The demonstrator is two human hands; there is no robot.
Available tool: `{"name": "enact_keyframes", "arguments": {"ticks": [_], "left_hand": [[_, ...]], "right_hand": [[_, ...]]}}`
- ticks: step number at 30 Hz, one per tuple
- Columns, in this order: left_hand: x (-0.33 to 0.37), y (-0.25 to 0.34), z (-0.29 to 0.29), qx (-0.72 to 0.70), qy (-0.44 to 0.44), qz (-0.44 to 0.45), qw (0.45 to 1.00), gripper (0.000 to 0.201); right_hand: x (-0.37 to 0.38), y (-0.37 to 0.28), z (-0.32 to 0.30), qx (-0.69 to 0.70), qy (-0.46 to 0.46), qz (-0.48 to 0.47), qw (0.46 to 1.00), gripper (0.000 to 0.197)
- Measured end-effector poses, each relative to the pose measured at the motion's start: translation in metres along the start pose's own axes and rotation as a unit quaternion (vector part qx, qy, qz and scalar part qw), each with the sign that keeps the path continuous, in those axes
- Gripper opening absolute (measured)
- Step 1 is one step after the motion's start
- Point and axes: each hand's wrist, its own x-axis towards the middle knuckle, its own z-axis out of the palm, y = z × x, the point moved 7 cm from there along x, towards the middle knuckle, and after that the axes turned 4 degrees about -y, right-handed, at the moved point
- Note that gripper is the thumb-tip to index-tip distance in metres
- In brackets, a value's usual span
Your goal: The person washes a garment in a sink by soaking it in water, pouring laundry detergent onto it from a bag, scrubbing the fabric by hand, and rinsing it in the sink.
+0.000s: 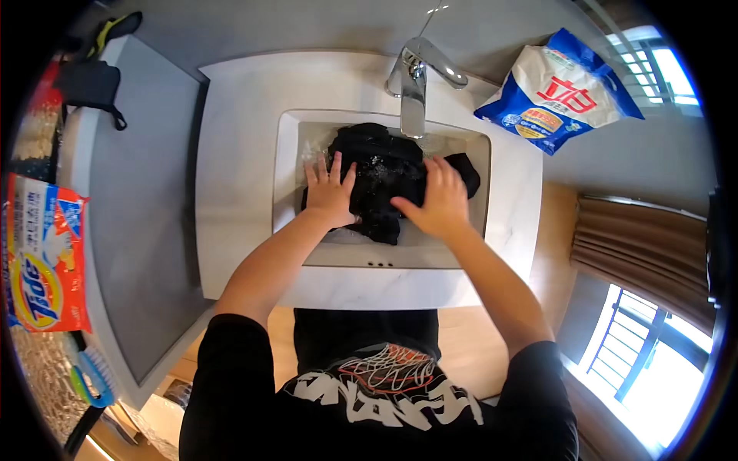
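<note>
- Black cloth (377,203): wet, in sink (330,257).
- Left hand (329,198): spread on it, gripping nothing; right hand (446,201): half-open, grip unclear.
- Faucet (413,92) overhangs sink's rear; detergent bag (557,96) rear right.

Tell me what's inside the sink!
Black cloth and water, under the left hand and right hand. Beneath the cloth, the bottom of the sink can't be seen.

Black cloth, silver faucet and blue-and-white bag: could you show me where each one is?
Black cloth (384,174): head view, on its wet middle.
Silver faucet (413,98): head view, on its spout.
Blue-and-white bag (560,95): head view, on the middle of its printed front.
</note>
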Motion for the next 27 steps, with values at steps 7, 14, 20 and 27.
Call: {"name": "enact_keyframes", "arguments": {"ticks": [7, 14, 20, 27], "left_hand": [[0.042, -0.025, 0.016, -0.054, 0.111, -0.005, 0.992, 0.082], [0.031, -0.044, 0.004, -0.500, 0.106, 0.074, 0.856, 0.052], [0.004, -0.062, 0.019, -0.546, 0.221, 0.045, 0.807, 0.040], [-0.041, -0.027, 0.017, -0.180, 0.228, -0.005, 0.957, 0.071]], "right_hand": [[0.045, 0.031, 0.086, -0.094, -0.185, 0.075, 0.975, 0.090], [0.024, 0.069, 0.033, 0.200, 0.000, -0.087, 0.976, 0.031], [-0.039, 0.061, 0.031, 0.245, 0.028, -0.225, 0.943, 0.028], [-0.077, 0.051, 0.035, -0.138, -0.161, 0.002, 0.977, 0.024]]}}
